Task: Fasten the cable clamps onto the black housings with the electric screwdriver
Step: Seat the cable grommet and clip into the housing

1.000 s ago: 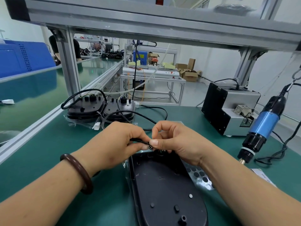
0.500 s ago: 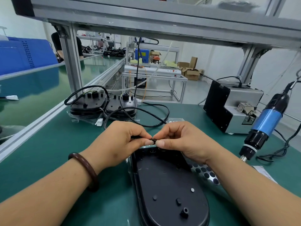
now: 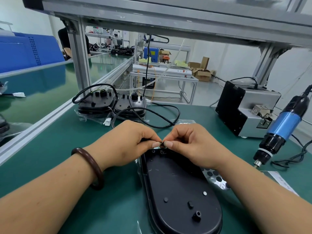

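While both hands worked the cable clamp at centre frame, the electric screwdriver hung untouched at the right edge.

On the green surface the black housing lay flat at lower centre. The left hand and right hand each pinched the clamp between thumb and forefinger, just above the housing's upper end. Doing this well probably meant squaring the clamp over its screw hole, then pinning it with one hand before reaching for the driver. The housing looked matt, rounded and studded with small posts; the clamp was too tiny to make out.
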A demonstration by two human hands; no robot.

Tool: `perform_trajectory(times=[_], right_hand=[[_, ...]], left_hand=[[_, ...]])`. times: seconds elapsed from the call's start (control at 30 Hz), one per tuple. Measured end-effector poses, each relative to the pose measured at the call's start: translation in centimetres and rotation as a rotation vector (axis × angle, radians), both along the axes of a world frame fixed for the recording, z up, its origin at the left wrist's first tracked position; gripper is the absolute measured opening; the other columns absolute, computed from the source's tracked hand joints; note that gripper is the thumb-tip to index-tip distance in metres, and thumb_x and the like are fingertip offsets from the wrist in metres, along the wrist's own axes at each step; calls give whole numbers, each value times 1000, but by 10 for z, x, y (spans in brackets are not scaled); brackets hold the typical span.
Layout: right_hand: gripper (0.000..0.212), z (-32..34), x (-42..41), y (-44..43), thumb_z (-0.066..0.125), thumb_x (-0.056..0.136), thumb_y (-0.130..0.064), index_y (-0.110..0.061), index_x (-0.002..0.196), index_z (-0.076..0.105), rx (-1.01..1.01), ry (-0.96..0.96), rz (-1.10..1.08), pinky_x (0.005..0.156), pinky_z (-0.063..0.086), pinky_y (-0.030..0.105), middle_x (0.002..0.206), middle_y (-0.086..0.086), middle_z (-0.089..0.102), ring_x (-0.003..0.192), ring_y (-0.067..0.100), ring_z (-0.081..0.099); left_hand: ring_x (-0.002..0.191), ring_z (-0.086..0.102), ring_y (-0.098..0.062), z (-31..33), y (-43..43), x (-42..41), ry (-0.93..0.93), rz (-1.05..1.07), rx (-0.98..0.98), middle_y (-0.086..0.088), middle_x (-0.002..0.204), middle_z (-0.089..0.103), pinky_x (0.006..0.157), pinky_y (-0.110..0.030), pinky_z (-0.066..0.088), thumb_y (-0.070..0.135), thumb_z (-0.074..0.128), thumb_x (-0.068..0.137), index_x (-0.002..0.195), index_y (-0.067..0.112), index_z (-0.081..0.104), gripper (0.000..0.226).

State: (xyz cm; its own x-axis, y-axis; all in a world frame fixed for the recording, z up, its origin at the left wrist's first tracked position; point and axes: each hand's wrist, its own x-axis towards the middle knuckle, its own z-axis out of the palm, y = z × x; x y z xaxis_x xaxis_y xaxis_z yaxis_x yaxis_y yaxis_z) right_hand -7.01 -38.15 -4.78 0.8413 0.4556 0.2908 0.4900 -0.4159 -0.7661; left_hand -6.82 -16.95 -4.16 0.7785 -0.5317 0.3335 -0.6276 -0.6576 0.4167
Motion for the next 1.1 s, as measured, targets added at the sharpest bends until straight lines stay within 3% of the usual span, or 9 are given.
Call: perform_trajectory(times=[0.13,0.23,0.33,0.43,0.5,0.6,0.73,0.9,1.1], right_hand=[[13,2,0,0,66,89,-11,-19,79,68,-22,22,-8,65,44,21,70,1,63,66,7,52],[15,3,1,1,64,91,-9,-19,80,67,-20,29,-15,66,45,16,72,-6,65,66,3,55],[17,3,1,1,63,91,-8,-20,79,67,-6,48,-9,65,44,14,70,-9,65,65,1,54],[16,3,0,0,63,91,-7,-18,80,67,0,55,1,65,43,14,69,-9,64,64,1,53],[13,3,0,-1,65,90,-9,-16,80,68,-12,34,3,65,43,21,69,3,63,65,7,52],[9,3,-1,-2,67,89,-11,-15,80,68,-33,-21,15,65,46,38,77,20,64,66,21,52],[7,-1,-4,-1,67,89,-14,-17,82,68,-102,-130,21,69,48,51,77,25,63,69,37,55],[6,-4,-5,0,68,87,-12,-13,82,68,-189,-294,6,65,48,45,78,7,66,66,23,56],[5,-2,-8,5,66,84,-3,-5,80,67,-258,-433,55,69,50,39,80,5,65,75,18,60]], left_hand=[[74,58,-1,1,-1,-1,-11,1,3,15,77,65,70,-27,50,35,63,87,94,32,72,12],[66,53,-2,1,-1,-2,-51,10,16,13,71,63,59,-29,47,46,61,82,91,37,71,17],[68,47,14,1,-4,-3,-134,56,39,34,70,55,53,-20,32,48,62,80,87,39,69,14],[69,46,18,-1,-6,-4,-181,79,39,49,76,46,54,-19,28,49,63,80,85,40,68,12],[66,47,17,-2,-7,-4,-173,75,15,43,71,51,53,-21,29,46,66,79,83,39,69,9],[68,56,5,1,-4,-1,-47,42,-15,22,68,64,60,-24,45,39,69,81,85,36,72,7],[78,61,5,9,0,-1,80,8,11,16,78,70,70,-7,45,31,69,84,93,31,75,11],[70,56,7,17,-3,-3,51,69,165,20,77,66,70,-14,46,39,63,86,97,38,72,14],[92,60,-11,26,-11,-16,-102,158,364,14,95,68,78,-34,53,44,53,90,104,43,67,21]])
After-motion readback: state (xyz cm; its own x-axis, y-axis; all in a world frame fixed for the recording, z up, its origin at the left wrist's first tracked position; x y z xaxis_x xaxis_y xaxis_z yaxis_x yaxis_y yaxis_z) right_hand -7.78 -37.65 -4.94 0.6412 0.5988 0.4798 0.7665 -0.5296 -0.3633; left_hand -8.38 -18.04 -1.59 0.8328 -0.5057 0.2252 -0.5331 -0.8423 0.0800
